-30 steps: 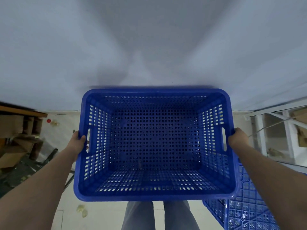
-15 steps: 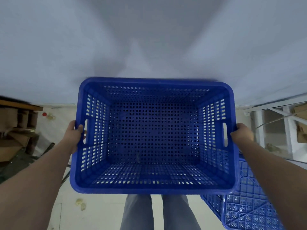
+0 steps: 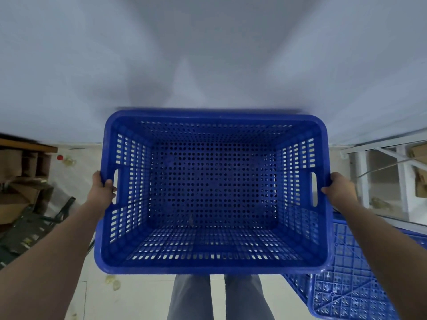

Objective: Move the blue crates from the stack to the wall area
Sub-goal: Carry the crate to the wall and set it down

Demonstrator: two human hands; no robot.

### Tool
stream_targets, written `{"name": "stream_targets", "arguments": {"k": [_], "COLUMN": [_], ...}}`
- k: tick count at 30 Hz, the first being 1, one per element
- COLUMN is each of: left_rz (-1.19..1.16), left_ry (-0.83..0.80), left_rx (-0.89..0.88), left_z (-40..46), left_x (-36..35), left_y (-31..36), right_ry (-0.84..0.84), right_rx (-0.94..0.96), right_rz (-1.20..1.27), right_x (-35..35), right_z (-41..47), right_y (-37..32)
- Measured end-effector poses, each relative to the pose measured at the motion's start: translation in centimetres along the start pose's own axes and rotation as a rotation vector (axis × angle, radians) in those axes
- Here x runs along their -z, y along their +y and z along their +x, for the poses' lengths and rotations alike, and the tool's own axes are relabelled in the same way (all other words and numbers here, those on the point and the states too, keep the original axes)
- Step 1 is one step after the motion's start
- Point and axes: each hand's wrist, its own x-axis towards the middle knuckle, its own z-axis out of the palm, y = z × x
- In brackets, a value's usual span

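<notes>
Left hand (image 3: 102, 190) is gripping the left rim of the perforated blue crate (image 3: 212, 195) beside its handle slot, thumb over the top edge. Right hand (image 3: 340, 188) is doing the same on the right rim, fingers curled under and out of sight. Both arms are reaching forward, carrying the crate level and off the floor, open side up, nothing inside but a speck of debris on the bottom.

The crate's far edge is sitting close against the pale wall (image 3: 212, 54); touching or just short, cannot tell. The person's trouser legs (image 3: 219, 299) are showing below the near edge.

At lower right another blue crate (image 3: 346, 285) is lying bottom-up on the tiled floor (image 3: 138, 296); whether it is the source stack or one already moved cannot be told.

Judgement: this crate is at the wall but not yet set down. Lowering and letting go remain, and the number left is unknown.

Cardboard boxes (image 3: 16, 181) are piled left; a white metal rack (image 3: 388, 179) stands right.
</notes>
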Motion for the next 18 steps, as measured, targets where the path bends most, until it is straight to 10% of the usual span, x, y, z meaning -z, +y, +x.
{"name": "stream_targets", "arguments": {"k": [9,14,18], "left_rz": [0.0,0.476,0.722], "left_ry": [-0.009,0.095,-0.294], "left_rx": [0.013,-0.107,-0.323], "left_z": [-0.2,-4.8,-12.0], "left_x": [0.2,-1.2,-4.6], "left_y": [0.2,-0.9,-4.1], "right_ry": [0.107,0.051,-0.129], "right_rx": [0.006,-0.026,0.247], "right_rz": [0.004,-0.123,-0.354], "right_x": [-1.0,-4.4,-9.0], "right_z": [-2.5,-6.6,-12.6], "right_y": [-0.3,-0.5,-0.2]}}
